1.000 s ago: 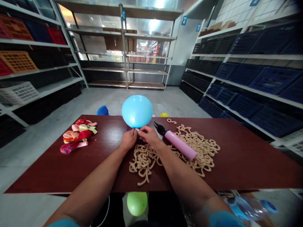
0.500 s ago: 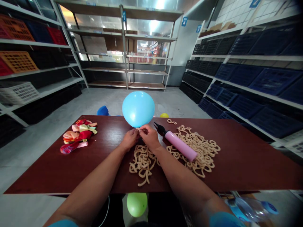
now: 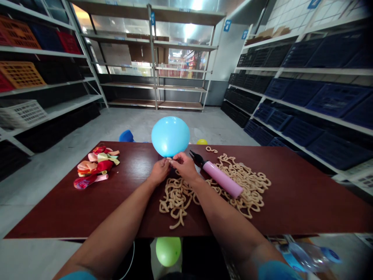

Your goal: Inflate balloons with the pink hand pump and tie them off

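The red-brown tabletop (image 3: 309, 190) bears a heap of deflated balloons (image 3: 100, 166) at left, tangled beige cord (image 3: 247, 179) from middle to right, a pink balloon pump (image 3: 222, 179) lying partly over it, and a separate cord curl (image 3: 214, 151) near the far edge.

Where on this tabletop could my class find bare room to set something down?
Right of the tan cords, the tabletop is bare to its right edge. Another patch lies between the limp balloons and left forearm, reaching the front edge. It is crowded by the right hand, with cords and the pink pump close.
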`<control>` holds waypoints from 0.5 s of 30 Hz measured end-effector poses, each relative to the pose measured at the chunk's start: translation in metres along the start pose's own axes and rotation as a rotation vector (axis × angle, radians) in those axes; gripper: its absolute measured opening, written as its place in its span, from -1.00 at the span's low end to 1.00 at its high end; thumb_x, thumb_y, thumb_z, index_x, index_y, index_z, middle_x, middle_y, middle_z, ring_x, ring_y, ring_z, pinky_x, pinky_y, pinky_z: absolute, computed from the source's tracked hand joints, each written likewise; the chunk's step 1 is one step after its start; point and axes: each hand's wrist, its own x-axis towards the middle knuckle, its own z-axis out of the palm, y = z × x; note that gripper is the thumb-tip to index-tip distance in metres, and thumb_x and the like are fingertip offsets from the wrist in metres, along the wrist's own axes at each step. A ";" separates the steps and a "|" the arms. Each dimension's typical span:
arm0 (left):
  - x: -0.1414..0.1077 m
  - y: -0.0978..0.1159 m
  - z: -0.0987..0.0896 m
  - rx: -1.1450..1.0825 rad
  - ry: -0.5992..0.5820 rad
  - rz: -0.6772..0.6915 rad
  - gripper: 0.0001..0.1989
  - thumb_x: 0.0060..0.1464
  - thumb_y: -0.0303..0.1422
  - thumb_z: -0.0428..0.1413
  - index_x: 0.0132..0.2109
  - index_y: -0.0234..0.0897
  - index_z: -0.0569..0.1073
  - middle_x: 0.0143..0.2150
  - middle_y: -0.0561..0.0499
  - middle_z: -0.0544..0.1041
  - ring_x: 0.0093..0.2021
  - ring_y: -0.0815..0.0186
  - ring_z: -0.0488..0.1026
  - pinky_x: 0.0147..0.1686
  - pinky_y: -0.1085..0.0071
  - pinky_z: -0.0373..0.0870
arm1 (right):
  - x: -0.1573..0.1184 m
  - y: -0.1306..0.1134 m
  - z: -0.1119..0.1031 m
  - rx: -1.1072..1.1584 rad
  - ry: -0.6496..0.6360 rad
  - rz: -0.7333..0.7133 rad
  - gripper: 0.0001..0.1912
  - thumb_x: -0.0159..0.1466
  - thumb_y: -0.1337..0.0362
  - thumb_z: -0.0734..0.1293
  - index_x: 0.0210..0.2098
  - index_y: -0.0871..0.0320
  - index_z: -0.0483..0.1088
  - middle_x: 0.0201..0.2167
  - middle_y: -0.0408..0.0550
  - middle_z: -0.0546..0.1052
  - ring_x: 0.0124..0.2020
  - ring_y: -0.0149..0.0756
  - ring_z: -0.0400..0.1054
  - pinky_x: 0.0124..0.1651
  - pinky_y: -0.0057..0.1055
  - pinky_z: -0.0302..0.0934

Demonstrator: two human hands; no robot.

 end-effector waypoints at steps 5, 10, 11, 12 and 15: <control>0.001 -0.002 -0.001 0.036 0.017 -0.005 -0.70 0.08 -0.15 -0.05 -0.43 -0.29 0.33 -0.65 0.09 0.24 -0.66 0.43 0.16 -0.65 0.49 0.06 | -0.001 -0.006 -0.002 -0.125 -0.061 -0.046 -0.87 0.15 0.17 0.26 -0.36 0.08 0.35 -0.45 -0.19 0.45 -0.45 -0.39 0.31 -0.34 -0.44 0.20; -0.001 -0.002 0.000 0.011 -0.032 -0.004 -0.67 0.10 -0.11 -0.08 -0.41 -0.29 0.30 -0.64 0.11 0.23 -0.64 0.43 0.15 -0.64 0.49 0.07 | -0.001 -0.009 -0.002 -0.263 -0.040 -0.073 -0.88 0.18 0.20 0.22 -0.42 0.09 0.33 -0.44 -0.14 0.45 -0.37 -0.34 0.30 -0.29 -0.40 0.19; -0.001 -0.001 0.000 0.007 -0.050 -0.012 -0.67 0.10 -0.10 -0.09 -0.39 -0.28 0.30 -0.64 0.12 0.22 -0.64 0.43 0.14 -0.63 0.49 0.07 | -0.001 -0.008 -0.001 -0.298 -0.017 -0.084 -0.89 0.17 0.21 0.22 -0.43 0.09 0.32 -0.44 -0.14 0.44 -0.38 -0.33 0.29 -0.28 -0.40 0.18; -0.001 0.000 0.001 0.012 -0.063 -0.016 -0.66 0.11 -0.10 -0.11 -0.38 -0.28 0.31 -0.63 0.11 0.23 -0.64 0.42 0.15 -0.63 0.49 0.07 | -0.001 -0.007 0.000 -0.338 0.016 -0.095 -0.90 0.16 0.23 0.22 -0.44 0.10 0.31 -0.45 -0.13 0.43 -0.38 -0.33 0.29 -0.27 -0.39 0.18; 0.000 0.001 0.001 0.080 -0.075 0.040 -0.66 0.11 -0.11 -0.10 -0.33 -0.29 0.37 -0.54 0.03 0.35 -0.56 0.38 0.25 -0.57 0.47 0.16 | 0.000 -0.004 0.003 -0.449 0.136 -0.114 -0.94 0.13 0.27 0.23 -0.44 0.11 0.29 -0.46 -0.12 0.41 -0.39 -0.32 0.26 -0.25 -0.37 0.15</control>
